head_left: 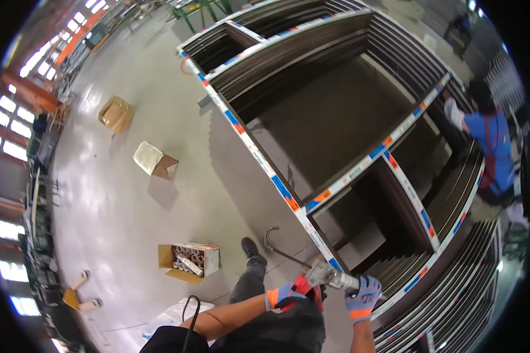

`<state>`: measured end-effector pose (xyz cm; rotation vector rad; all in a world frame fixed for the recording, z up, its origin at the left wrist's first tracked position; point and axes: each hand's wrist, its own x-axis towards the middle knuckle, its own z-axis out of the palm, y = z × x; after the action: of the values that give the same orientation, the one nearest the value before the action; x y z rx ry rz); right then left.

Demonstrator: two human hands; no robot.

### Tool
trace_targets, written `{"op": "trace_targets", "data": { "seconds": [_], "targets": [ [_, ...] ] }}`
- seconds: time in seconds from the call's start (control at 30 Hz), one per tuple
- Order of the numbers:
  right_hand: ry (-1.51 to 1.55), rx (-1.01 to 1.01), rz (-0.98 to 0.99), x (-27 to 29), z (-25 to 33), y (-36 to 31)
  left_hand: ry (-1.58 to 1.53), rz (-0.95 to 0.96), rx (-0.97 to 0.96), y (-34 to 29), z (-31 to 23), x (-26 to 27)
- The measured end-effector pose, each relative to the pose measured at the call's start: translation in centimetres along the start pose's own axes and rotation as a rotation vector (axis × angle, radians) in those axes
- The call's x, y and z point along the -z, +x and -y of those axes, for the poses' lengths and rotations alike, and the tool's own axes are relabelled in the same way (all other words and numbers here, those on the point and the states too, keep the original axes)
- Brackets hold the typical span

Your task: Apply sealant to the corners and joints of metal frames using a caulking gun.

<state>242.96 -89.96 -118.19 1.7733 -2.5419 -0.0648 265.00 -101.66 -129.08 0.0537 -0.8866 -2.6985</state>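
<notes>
A caulking gun (331,276) is held between my two hands beside the near edge of a stack of frames. Its red handle is in the closed fingers of my left hand (285,295), in a grey and orange glove. My right hand (364,297), gloved alike, wraps around the front end of its barrel. From its back end a thin rod with a hooked tip points up and to the left. The stacked dark brown window frames (285,191), edged with white, blue and orange printed tape, rise just beyond the gun.
An open carton (209,259) of tubes stands on the floor at left, by my foot. Two cardboard boxes (116,114) (166,167) lie farther off. A co-worker in blue (490,147) leans over the frames at right. More stacked frames (453,300) stand at lower right.
</notes>
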Motion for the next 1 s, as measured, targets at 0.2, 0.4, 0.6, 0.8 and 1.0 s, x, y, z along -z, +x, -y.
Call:
{"op": "trace_targets", "data": {
  "seconds": [0.2,0.4,0.6,0.8,1.0],
  "targets": [
    [-0.179,0.063,0.163,4.0,29.1,2.3,-0.208,0.065,-0.005,-22.5,-18.3,10.1],
    [-0.134,0.225,0.083,4.0,58.8,10.5,0.542,-0.077,-0.687,-43.4,-29.4,25.4],
    [0.037,0.398,-0.109,5.7,73.5,19.2,-0.326,-0.425,-0.358,-48.6,-38.7,30.2],
    [0.407,0.308,0.174,4.3,84.2,26.9,0.157,-0.690,-0.459,-45.8,-50.1,37.7],
    [0.561,0.247,0.268,1.2,92.2,45.3,0.586,-0.670,-0.354,-40.1,-65.6,49.8]
  ]
}}
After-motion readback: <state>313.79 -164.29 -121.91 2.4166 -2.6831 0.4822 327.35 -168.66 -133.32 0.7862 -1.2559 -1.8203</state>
